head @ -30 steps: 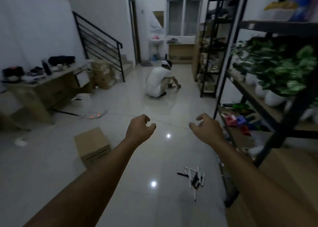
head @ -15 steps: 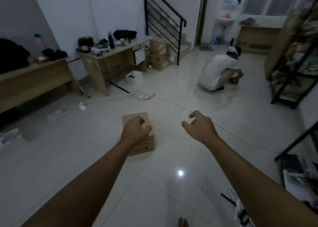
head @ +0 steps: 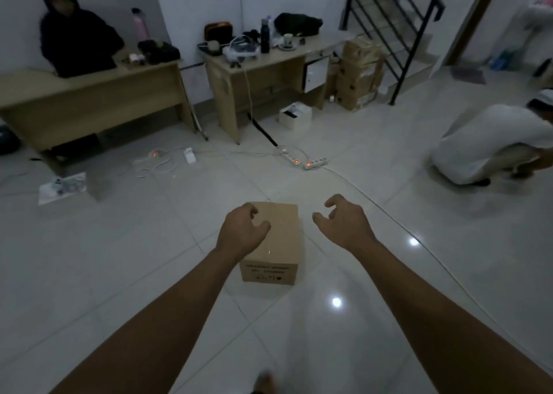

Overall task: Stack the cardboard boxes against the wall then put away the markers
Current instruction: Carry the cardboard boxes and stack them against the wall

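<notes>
Your left hand [head: 241, 233] and right hand [head: 344, 224], grips loosely curled and empty, hover over one cardboard box [head: 276, 245] on the floor [head: 119, 259]; its printed label is unreadable.

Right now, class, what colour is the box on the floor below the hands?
Plain brown cardboard box, shown best in the head view.

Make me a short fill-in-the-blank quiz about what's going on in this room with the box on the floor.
1. The cardboard box sits on the tiled ____.
2. The left hand hovers over the box, and both it and the right hand hold ____.
3. The stack of boxes stands beside the black ____ railing.
4. The two power strips on the floor show small ____ lights.

Missing words: floor; nothing; stair; red
</notes>
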